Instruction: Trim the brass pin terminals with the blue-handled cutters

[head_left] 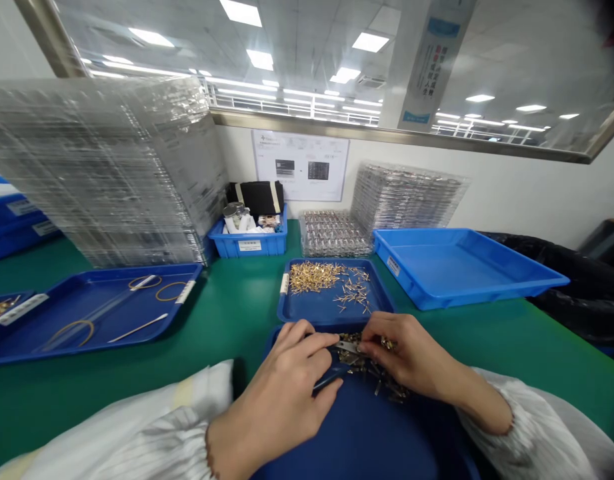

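My left hand (287, 390) rests on a dark blue tray (367, 433) in front of me, its fingers pinched on a small metal tool (347, 347), likely tweezers. My right hand (411, 357) meets it from the right, fingertips closed on the same tool's tip, over a heap of small brass pins (381, 377). Just beyond sits a second blue tray (331, 300) with a pile of gold pins (314, 275) at its far left and a few scattered ones at its right.
A wide blue tray (91, 313) with rubber bands and sticks lies at left, behind it a tall stack of clear blister trays (107, 173). An empty blue tray (461, 267) is at right, a blue bin (249, 243) and more clear trays (407, 197) by the wall.
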A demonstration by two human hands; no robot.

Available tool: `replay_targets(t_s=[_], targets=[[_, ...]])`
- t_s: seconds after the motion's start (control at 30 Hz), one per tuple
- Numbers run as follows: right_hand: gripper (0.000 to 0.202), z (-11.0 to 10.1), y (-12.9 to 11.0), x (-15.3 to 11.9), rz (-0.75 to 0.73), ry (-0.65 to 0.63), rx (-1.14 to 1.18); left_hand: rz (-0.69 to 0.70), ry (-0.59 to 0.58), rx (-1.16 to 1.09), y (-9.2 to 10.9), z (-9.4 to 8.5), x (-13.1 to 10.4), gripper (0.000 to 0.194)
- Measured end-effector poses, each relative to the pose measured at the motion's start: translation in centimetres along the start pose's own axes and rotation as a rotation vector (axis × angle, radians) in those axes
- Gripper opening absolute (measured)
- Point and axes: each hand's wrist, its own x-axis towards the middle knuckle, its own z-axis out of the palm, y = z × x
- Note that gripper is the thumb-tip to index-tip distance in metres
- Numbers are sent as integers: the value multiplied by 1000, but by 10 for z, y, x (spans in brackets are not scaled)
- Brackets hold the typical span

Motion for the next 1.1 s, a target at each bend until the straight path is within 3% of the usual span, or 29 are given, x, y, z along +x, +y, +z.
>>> replay_targets(t_s=[0.1, 0.17, 0.23, 0.3, 0.4, 0.47, 0.7, 0.97, 1.1], targets=[[16, -7, 8, 1, 82, 254, -16, -62, 9, 14, -2, 1, 0, 11], [26, -15, 14, -1, 135, 288, -60, -84, 31, 30, -4, 1, 0, 13], [29, -23, 17, -4, 166, 78, -86, -97, 50, 41, -5, 1, 0, 15], [48, -29, 17, -8, 177, -166, -131, -110, 61, 51, -6, 2, 0, 15], [79, -27, 16, -13, 167, -339, -233, -124, 62, 62, -8, 2, 1, 15], [73, -22, 15, -12, 156, -347, -271, -127, 55, 64, -8, 3, 1, 16], [11, -1, 18, -1, 97, -172, -209, -140, 55, 68, -9, 2, 2, 16], [17, 3, 15, -2, 82, -28, 18, -165, 11, 56, -8, 2, 1, 16], [10, -1, 8, -2, 108, -20, 196, -177, -16, 40, -7, 2, 1, 16]])
